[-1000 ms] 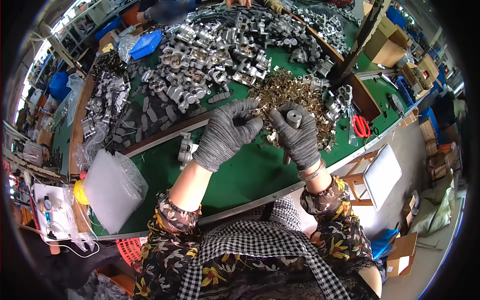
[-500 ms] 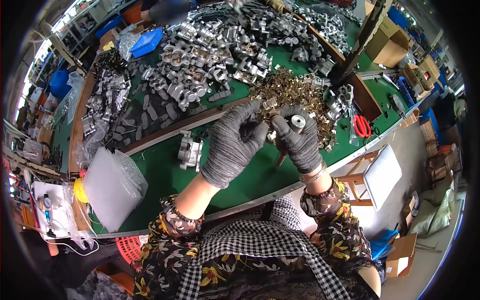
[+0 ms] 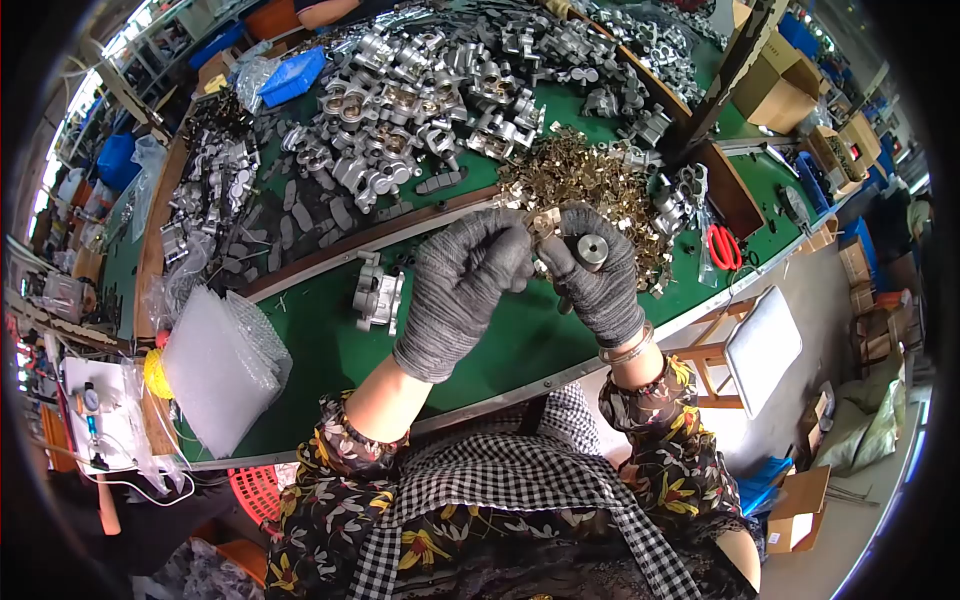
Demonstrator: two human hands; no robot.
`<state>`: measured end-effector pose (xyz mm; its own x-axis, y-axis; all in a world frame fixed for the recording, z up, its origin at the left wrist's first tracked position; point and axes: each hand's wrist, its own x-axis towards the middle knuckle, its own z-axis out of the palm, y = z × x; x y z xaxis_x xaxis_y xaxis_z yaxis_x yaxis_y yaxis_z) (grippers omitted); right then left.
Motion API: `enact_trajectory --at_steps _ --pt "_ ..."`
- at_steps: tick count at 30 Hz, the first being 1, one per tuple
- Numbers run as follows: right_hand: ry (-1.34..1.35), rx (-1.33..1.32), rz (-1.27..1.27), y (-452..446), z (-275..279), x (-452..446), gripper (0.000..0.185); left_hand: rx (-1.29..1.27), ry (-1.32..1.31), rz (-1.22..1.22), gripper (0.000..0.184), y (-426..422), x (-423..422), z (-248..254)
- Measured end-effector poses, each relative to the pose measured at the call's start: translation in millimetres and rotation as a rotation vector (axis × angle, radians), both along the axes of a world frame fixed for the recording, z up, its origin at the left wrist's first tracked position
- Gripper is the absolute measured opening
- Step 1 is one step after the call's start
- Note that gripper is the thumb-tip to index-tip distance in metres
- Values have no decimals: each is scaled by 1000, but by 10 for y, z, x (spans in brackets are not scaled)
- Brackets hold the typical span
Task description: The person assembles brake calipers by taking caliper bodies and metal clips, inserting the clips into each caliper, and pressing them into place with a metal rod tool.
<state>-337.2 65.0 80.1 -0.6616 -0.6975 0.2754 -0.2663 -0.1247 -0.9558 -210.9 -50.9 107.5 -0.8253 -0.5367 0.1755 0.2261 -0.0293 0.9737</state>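
My right hand (image 3: 600, 275), in a grey knit glove, is closed around a rod-like metal tool. The tool's round metal end (image 3: 592, 250), with a small dark centre, sticks out above the fist. A small brass-coloured metal clip (image 3: 545, 222) sits at the right thumb and fingertips, between both hands. My left hand (image 3: 465, 275), gloved alike, has its fingers pinched together just left of the clip; what they hold, if anything, is hidden. Behind the hands spreads a heap of similar metal clips (image 3: 590, 175). A silver brake caliper (image 3: 377, 292) lies on the green table left of my left hand.
Many silver calipers (image 3: 390, 110) are piled beyond a wooden divider (image 3: 330, 252), with dark brake pads (image 3: 300, 215) beside them. Red-handled scissors (image 3: 722, 247) lie at right. Foam sheets (image 3: 222, 365) rest at left. A stool (image 3: 762, 350) stands off the table's right edge.
My left hand's fingers have closed into a tighter pinch. The tool in my right hand has tilted, so its lower end shows less. A person's arm at the far top has shifted.
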Motion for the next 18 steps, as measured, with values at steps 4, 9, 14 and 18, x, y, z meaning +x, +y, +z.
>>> enact_trajectory --at_steps 4,9,14,18 --pt "61 6 5 43 56 39 18 345 -41 -132 22 -11 35 61" --pt "325 -74 -70 18 103 69 15 85 -84 24 17 7 23 95" --pt "111 -23 24 112 163 28 16 -64 -2 -44 16 -60 18 54" --pt "-198 -82 32 132 128 12 13 2 -91 -145 17 -132 19 179"
